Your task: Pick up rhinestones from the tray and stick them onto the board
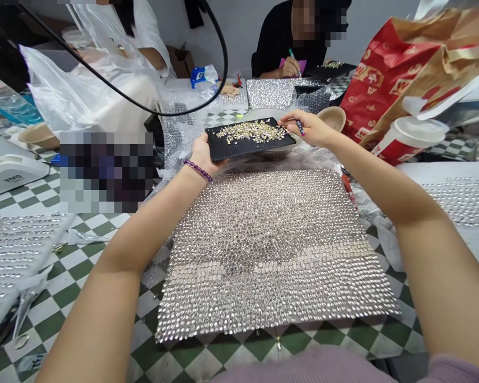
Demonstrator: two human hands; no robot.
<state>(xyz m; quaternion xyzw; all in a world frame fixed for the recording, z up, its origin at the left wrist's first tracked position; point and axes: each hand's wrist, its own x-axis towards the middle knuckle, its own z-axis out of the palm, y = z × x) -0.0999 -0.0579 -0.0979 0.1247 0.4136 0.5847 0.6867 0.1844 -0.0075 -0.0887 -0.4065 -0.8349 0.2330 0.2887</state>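
Observation:
My left hand [204,155], a purple bead bracelet on its wrist, grips the left end of a ridged black tray [231,150]. Loose gold and clear rhinestones [251,132] lie scattered over the tray, which is held up and slightly tilted. At the tray's right end, my right hand [305,127] is closed around a slim, dark patterned pen-like stick [300,127]. Its fingertips are by the tray's edge; whether they touch it I cannot tell. Below both hands a sheet covered in rows of rhinestones [271,223] lies on the table, with paler bands across its lower part.
Rhinestone strips lie at left [19,250] and right [463,202]. A red-and-brown paper bag [395,74] and a lidded cup [411,138] stand at right. A black cable [143,109] arches across the upper left. Opposite, a person's hand [290,67] holds a pen.

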